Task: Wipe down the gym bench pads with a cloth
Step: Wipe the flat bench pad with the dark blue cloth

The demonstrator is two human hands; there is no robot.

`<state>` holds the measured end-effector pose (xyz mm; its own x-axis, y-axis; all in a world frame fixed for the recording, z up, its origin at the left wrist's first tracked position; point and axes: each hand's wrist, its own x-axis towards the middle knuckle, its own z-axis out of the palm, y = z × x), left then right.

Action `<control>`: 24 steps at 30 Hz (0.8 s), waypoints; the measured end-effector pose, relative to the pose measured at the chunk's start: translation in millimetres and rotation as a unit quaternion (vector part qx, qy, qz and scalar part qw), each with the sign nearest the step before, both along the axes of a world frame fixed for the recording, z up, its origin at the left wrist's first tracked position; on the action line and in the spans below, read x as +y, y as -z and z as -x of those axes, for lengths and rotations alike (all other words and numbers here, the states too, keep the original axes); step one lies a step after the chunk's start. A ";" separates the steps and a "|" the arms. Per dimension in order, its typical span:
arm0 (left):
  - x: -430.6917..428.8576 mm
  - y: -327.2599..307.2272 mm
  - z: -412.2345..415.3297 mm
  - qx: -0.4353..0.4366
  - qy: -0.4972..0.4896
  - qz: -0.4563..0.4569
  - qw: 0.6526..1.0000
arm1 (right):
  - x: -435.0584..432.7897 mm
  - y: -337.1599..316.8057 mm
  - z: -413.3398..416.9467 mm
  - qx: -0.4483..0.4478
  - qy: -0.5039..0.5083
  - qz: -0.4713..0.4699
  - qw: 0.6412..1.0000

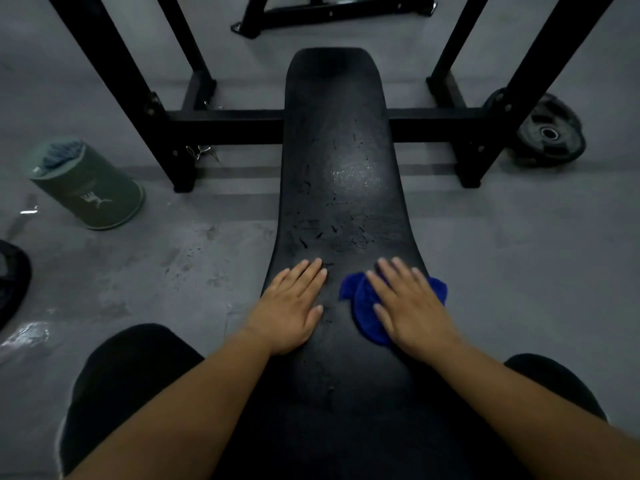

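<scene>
Head view: right hand (pixel 412 306) flat, fingers straight, pressing blue cloth (pixel 367 313) on near right side of bench pad (pixel 339 133); left hand (pixel 294 306) flat on bare pad beside it, holding nothing; risks: cloth sits at pad edge, outward stroke could drop it; cracked vinyl may snag fibres; far end likely unwiped.
</scene>
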<state>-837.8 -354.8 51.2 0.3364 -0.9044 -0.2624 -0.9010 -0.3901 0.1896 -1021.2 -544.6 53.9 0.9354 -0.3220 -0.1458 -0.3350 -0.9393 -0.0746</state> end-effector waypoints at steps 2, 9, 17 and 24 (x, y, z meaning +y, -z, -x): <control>-2.2 -6.5 -2.9 0.024 0.006 -0.003 1.000 | 8.0 -3.5 -27.7 -0.003 0.126 -0.010 0.992; 35.4 14.7 1.5 0.037 -0.076 0.161 0.983 | 72.7 0.1 -11.4 -0.012 -0.195 -0.043 0.980; 33.8 8.7 -3.1 0.109 -0.123 0.207 0.964 | 91.2 -0.3 -79.2 -0.048 0.021 -0.145 0.988; 12.3 -3.4 19.9 0.012 0.026 0.110 0.994 | 32.5 -28.7 -70.7 -0.169 0.194 -0.366 0.894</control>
<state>-857.7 -342.5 54.5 0.2830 -0.9570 -0.0643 -0.9131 -0.2894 0.2872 -950.5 -512.1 82.6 0.8049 -0.5652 -0.1811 -0.4672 -0.4152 -0.7806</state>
